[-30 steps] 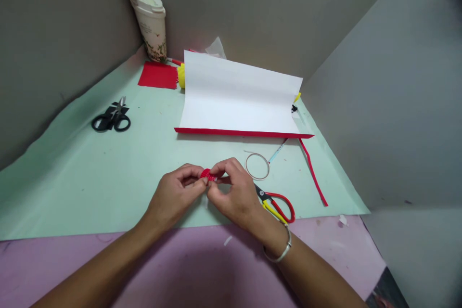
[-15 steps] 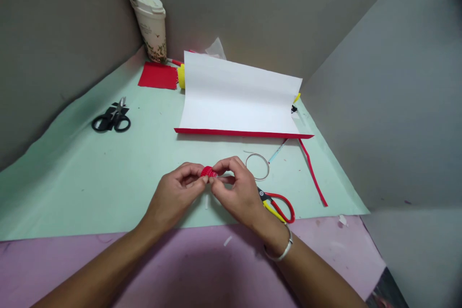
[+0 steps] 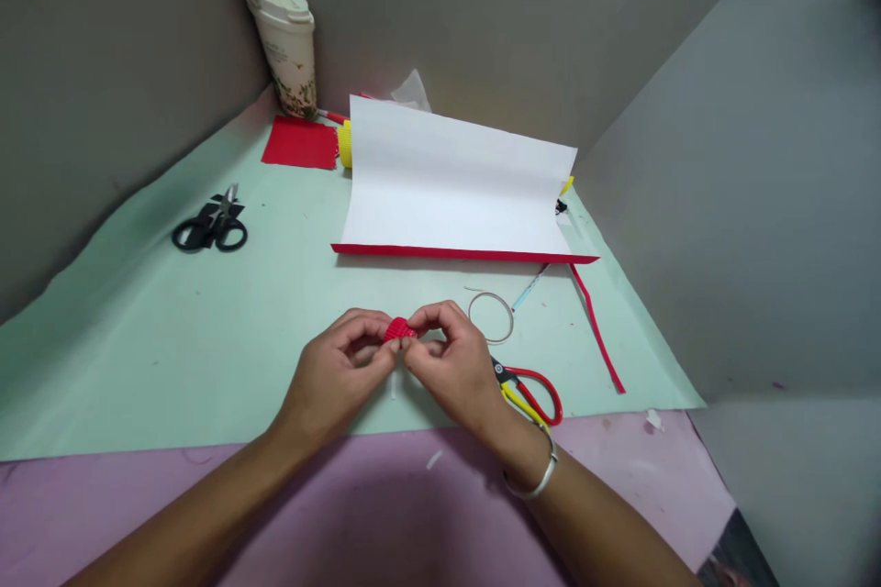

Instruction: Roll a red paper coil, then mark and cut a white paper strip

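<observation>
Between the fingertips of both hands is a small red ribbed piece (image 3: 398, 329), curved and low over the green sheet. My left hand (image 3: 344, 362) pinches its left side with thumb and fingers. On its right side, my right hand (image 3: 451, 358) grips the edge with thumb and index finger. The fingers cover part of the piece, so its full shape is hidden. A small white strip (image 3: 394, 385) lies on the sheet just below the hands. Close to my right hand are red-and-yellow handled scissors (image 3: 529, 390) and a thin wire ring (image 3: 491, 317).
A white sheet with a red edge (image 3: 454, 193) stands curled behind the hands. Black scissors (image 3: 213, 225) lie at left, near a red rectangle (image 3: 299, 143) and a lidded cup (image 3: 289, 46). A red strip (image 3: 597, 330) lies at right. Grey walls (image 3: 688, 156) enclose the table.
The red piece has turned slightly between the fingertips, and the fingers of my right hand have shifted a little. Otherwise the hands stay in place.
</observation>
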The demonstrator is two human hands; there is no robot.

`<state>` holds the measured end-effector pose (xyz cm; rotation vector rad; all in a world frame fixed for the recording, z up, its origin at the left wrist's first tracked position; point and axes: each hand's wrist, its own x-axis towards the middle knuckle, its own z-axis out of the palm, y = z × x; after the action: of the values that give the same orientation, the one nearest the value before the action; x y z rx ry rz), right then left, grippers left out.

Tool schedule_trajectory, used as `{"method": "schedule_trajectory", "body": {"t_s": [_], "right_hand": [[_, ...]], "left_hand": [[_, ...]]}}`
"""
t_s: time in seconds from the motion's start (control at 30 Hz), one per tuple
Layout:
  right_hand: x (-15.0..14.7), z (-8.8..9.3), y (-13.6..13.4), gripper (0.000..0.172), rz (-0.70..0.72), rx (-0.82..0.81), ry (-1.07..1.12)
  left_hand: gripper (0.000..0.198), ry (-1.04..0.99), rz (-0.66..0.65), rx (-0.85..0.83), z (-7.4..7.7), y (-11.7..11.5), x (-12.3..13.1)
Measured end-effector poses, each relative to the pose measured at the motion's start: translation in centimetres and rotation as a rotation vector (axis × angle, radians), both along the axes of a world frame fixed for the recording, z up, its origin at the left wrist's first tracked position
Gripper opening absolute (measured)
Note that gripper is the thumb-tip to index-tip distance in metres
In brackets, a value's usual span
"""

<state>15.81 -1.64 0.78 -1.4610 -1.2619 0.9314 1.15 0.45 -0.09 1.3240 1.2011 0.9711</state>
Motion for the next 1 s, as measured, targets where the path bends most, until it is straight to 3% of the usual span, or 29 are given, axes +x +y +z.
{"method": "schedule_trajectory", "body": {"t_s": [0.23,0.63,1.0], "right_hand": [[-0.2,0.0,0.0,0.012,-0.026,0.04,-0.041],[0.0,-0.9,-0.2,0.018,0.075,0.211,-0.226],[0.2,-1.2,-0.1,0.015,0.094,0.311,-0.302]], "left_hand": [[0.016,-0.023,0.027,0.012,-0.1,-0.2,0.2],[0.021,0.046,-0.052,-0.057,0.2,0.5,-0.5],[0.018,0.118,-0.113,0.015,-0.4,0.9,-0.9]]}}
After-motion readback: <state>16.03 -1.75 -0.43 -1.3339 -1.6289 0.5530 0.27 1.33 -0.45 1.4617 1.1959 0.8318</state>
